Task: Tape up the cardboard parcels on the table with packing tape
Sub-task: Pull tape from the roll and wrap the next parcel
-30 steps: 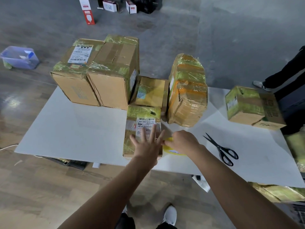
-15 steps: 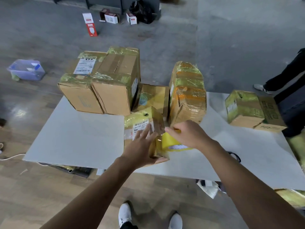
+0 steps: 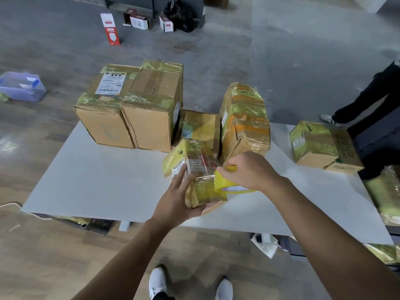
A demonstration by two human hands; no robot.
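White tabletop (image 3: 97,180) carries taped cardboard boxes (image 3: 147,126) beyond the fingers. The left hand (image 3: 175,202) holds the small parcel (image 3: 201,169) tilted up off it. Its fingers (image 3: 178,176) are spread along the parcel's left side, and the thumb wraps under the near end. The right hand (image 3: 249,169) is clamped on the yellow tape roll (image 3: 225,185), which touches the parcel's right side.

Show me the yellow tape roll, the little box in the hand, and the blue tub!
tape roll (image 3: 221,182): head view, on its yellow outer band.
little box (image 3: 200,165): head view, on its taped top face.
blue tub (image 3: 21,86): head view, on its front wall.
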